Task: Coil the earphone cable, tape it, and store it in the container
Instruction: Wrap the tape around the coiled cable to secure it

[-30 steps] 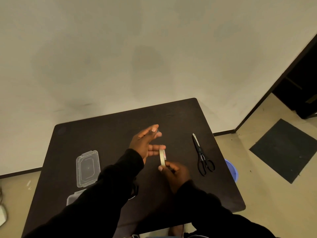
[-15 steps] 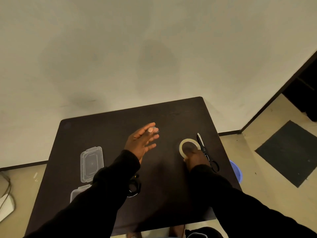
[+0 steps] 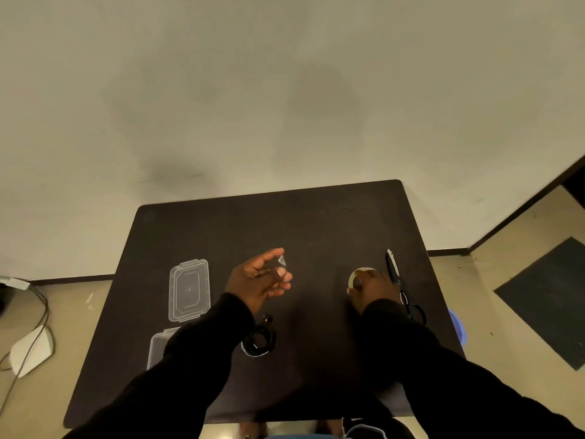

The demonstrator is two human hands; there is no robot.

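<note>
The black earphone cable (image 3: 259, 339) lies coiled on the dark table (image 3: 316, 217), just right of my left sleeve. My left hand (image 3: 256, 280) hovers above the table's middle and pinches a small clear piece of tape (image 3: 281, 260) at its fingertips. The tape roll (image 3: 356, 274) lies flat on the table beside the scissors, and my right hand (image 3: 373, 288) grips its near side. A clear container (image 3: 156, 346) sits at the near left, partly hidden by my left sleeve. Its clear lid (image 3: 189, 289) lies flat just beyond it.
Black scissors (image 3: 399, 280) lie right of the tape roll, blades pointing away from me. A blue object (image 3: 457, 324) shows on the floor past the table's right edge. Cables and a white device (image 3: 30, 348) lie on the floor to the left.
My right hand carried the tape roll from the middle to the right and laid it flat beside the scissors. My left hand stayed up with the tape piece on its fingertips.
</note>
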